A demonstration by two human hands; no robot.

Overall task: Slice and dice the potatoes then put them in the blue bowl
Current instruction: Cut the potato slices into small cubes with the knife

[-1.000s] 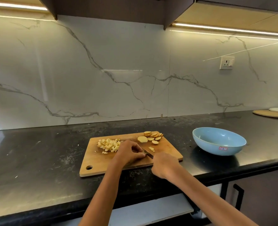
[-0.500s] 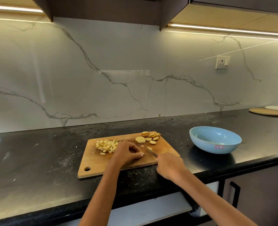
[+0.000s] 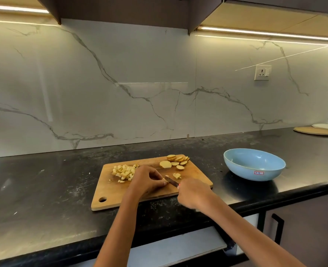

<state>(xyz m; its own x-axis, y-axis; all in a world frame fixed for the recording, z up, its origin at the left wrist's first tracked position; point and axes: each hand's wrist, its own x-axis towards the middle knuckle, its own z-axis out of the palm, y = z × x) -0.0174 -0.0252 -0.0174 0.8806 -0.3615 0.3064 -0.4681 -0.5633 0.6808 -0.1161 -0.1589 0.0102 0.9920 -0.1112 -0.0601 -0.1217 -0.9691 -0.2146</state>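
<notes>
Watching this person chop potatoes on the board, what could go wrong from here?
The left hand has its fingertips right beside the knife held by the right hand, so a slip could nick a finger. The diced potato sits near the cutting board's left edge and could spill onto the counter. The blue bowl stands apart to the right, so pieces might drop on the way.

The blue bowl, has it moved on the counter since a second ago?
No. The blue bowl sits in the same spot right of the cutting board; only the camera shifted.
</notes>
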